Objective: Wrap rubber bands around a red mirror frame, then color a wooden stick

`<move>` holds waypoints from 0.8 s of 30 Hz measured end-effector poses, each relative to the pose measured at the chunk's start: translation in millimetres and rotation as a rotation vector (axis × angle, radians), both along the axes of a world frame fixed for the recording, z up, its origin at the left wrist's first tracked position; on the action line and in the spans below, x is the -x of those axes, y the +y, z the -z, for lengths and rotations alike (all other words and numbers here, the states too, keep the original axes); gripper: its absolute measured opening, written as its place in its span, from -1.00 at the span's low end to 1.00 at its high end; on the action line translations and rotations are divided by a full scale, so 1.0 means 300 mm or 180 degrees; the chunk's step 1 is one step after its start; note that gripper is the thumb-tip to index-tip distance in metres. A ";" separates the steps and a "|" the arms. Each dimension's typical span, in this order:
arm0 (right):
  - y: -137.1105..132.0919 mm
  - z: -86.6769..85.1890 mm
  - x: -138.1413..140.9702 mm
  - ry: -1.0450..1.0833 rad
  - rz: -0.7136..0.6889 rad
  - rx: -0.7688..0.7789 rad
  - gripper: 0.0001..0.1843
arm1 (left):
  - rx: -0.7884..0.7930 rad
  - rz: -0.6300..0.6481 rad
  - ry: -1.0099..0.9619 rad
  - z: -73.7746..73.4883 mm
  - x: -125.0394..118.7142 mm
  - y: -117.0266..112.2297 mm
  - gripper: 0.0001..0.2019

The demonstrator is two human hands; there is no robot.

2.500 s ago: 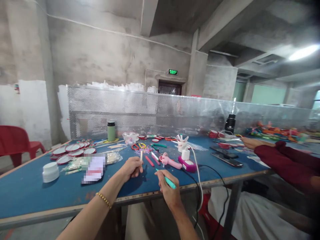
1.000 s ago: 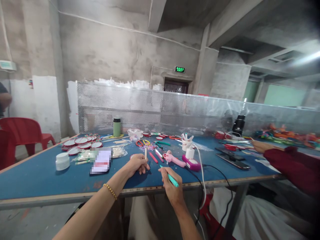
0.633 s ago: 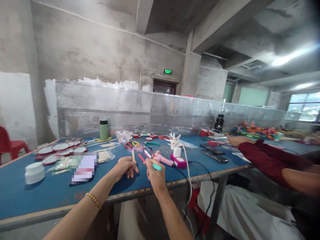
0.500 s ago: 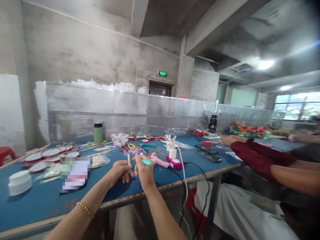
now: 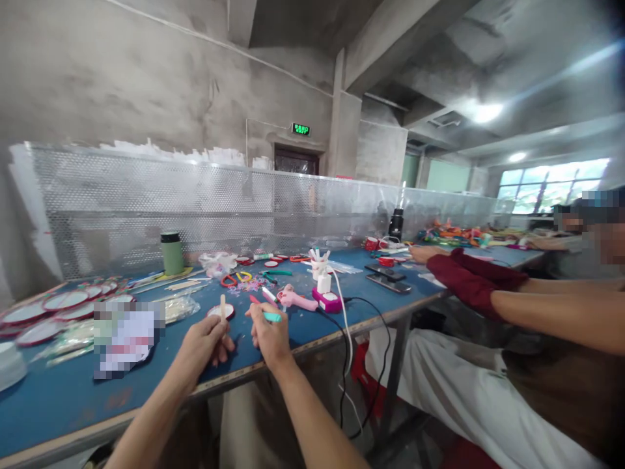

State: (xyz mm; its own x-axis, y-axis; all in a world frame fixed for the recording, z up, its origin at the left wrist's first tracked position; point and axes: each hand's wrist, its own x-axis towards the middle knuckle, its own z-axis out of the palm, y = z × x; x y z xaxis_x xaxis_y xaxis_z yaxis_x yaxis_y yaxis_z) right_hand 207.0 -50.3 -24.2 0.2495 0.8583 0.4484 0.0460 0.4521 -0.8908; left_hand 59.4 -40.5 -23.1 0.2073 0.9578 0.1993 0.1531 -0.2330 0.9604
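Note:
My left hand [image 5: 202,342] is closed on a flat wooden craft stick [image 5: 222,306], which stands nearly upright between thumb and fingers. Just behind it lies a round white disc with a red rim [image 5: 213,311], partly covered by the hand. My right hand [image 5: 270,335] is wrapped round a slim pen-like marker with a turquoise end [image 5: 272,317]; a small red tip shows ahead of the fingers. A gap of blue table separates the two hands. Beyond the right hand lie a pink glue gun [image 5: 299,300] and a white marker [image 5: 269,295].
Red-rimmed discs [image 5: 66,300] and a printed packet [image 5: 127,342] lie at left, near a green bottle [image 5: 172,254]. A purple power socket [image 5: 327,300] trails cables over the front edge. Phones [image 5: 388,283] lie to the right, near a co-worker's maroon sleeves [image 5: 459,281]. A mesh partition stands behind.
The view has turned to the right. My hands have drawn apart, and the red-rimmed disc behind my left hand shows more. Both hands keep hold of the stick and the marker.

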 end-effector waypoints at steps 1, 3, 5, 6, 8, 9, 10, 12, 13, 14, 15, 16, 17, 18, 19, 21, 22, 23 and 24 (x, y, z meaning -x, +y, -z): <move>0.008 -0.003 0.004 0.0016 -0.0005 0.0052 -0.63 | -0.0154 -0.0033 -0.0056 0.005 0.003 -0.013 -0.64; 0.026 -0.007 0.010 0.0045 -0.0040 0.0168 -0.64 | -0.0308 -0.0033 -0.0104 0.011 0.008 -0.033 -0.64; 0.039 -0.010 0.012 0.0029 -0.0122 0.0289 -0.64 | -0.0292 0.0008 -0.0110 0.012 0.012 -0.042 -0.63; 0.042 -0.011 0.012 0.0004 -0.0161 0.0320 -0.64 | -0.0262 0.0026 -0.0114 0.011 0.014 -0.044 -0.63; 0.041 -0.012 0.009 -0.0063 -0.0219 0.0320 -0.65 | -0.0230 0.0056 -0.0130 0.010 0.015 -0.046 -0.63; 0.037 -0.011 0.007 -0.0091 -0.0230 0.0301 -0.66 | -0.0230 0.0064 -0.0140 0.009 0.016 -0.046 -0.63; 0.034 -0.010 0.005 -0.0117 -0.0238 0.0278 -0.66 | -0.0240 0.0064 -0.0154 0.008 0.015 -0.046 -0.62; 0.027 -0.007 0.002 -0.0157 -0.0247 0.0241 -0.66 | -0.0258 0.0004 -0.0161 0.007 0.013 -0.047 -0.61; 0.026 -0.005 0.001 -0.0176 -0.0255 0.0227 -0.66 | -0.0253 -0.0068 -0.0148 0.006 0.012 -0.047 -0.61; 0.025 -0.003 0.000 -0.0196 -0.0261 0.0214 -0.66 | -0.0243 -0.0157 -0.0124 0.005 0.011 -0.048 -0.61; 0.024 -0.001 0.000 -0.0217 -0.0268 0.0200 -0.67 | -0.0228 -0.0248 -0.0093 0.004 0.010 -0.048 -0.60; 0.024 0.000 -0.001 -0.0238 -0.0272 0.0187 -0.67 | -0.0217 -0.0335 -0.0067 0.003 0.009 -0.049 -0.59; 0.023 0.001 -0.001 -0.0260 -0.0273 0.0176 -0.67 | -0.0211 -0.0399 -0.0045 0.002 0.009 -0.050 -0.59; 0.023 0.002 -0.001 -0.0280 -0.0271 0.0167 -0.67 | -0.0217 -0.0437 -0.0034 0.002 0.009 -0.051 -0.57; 0.021 0.002 -0.001 -0.0297 -0.0262 0.0162 -0.67 | -0.0228 -0.0454 -0.0029 0.001 0.010 -0.052 -0.56; 0.018 0.001 -0.001 -0.0320 -0.0235 0.0160 -0.67 | -0.0247 -0.0450 -0.0019 0.003 0.012 -0.051 -0.54; 0.017 0.000 0.000 -0.0327 -0.0214 0.0159 -0.67 | -0.0254 -0.0433 -0.0011 0.004 0.013 -0.049 -0.53; 0.016 -0.002 0.001 -0.0332 -0.0192 0.0157 -0.67 | -0.0258 -0.0412 0.0001 0.006 0.014 -0.047 -0.53; 0.015 -0.003 0.001 -0.0337 -0.0175 0.0152 -0.66 | -0.0266 -0.0398 0.0011 0.009 0.015 -0.044 -0.54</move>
State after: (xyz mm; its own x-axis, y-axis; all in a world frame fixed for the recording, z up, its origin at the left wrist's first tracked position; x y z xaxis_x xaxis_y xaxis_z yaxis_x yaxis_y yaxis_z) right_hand 206.6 -45.9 -23.4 0.1549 0.8904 0.4280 0.1173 0.4136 -0.9029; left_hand 54.8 -53.7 -25.7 0.0883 0.9562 0.2790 0.1892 -0.2911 0.9378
